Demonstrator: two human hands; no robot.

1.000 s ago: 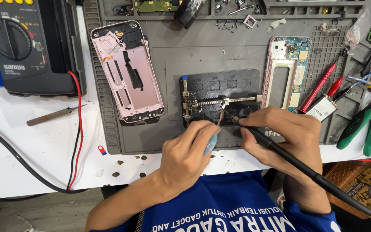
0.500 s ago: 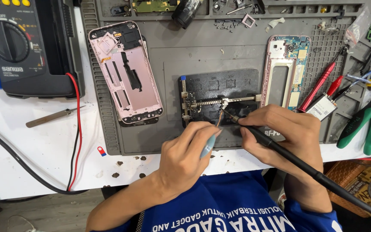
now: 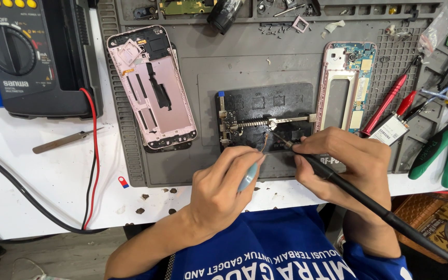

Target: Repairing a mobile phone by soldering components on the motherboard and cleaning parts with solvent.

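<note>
You are pinching a black soldering iron [image 3: 338, 179] between the thumb and fingertips of your right hand [image 3: 346, 163], pen-style, with its tip reaching just past those fingertips onto the small part clamped in the black board holder [image 3: 265, 122]. Your left hand [image 3: 221, 189] is curled, thumb and forefinger pressed onto a pale blue spool [image 3: 248, 176], and a thin strand of copper-coloured wick or wire [image 3: 265, 141] is rising from those fingertips to meet the tip. As you are working, keep both wrists resting on the grey mat [image 3: 208, 67] so neither tool trembles, and keep the strand lying flat between tip and joint rather than beside it. You are holding the strand close to the heat, so I would judge your left fingertips at risk; grip further back. The thick cable is trailing down past your right wrist; let it hang slack so it is not tugging the tip. The pink phone shell [image 3: 151, 88] beyond your left knuckles is well apart.
</note>
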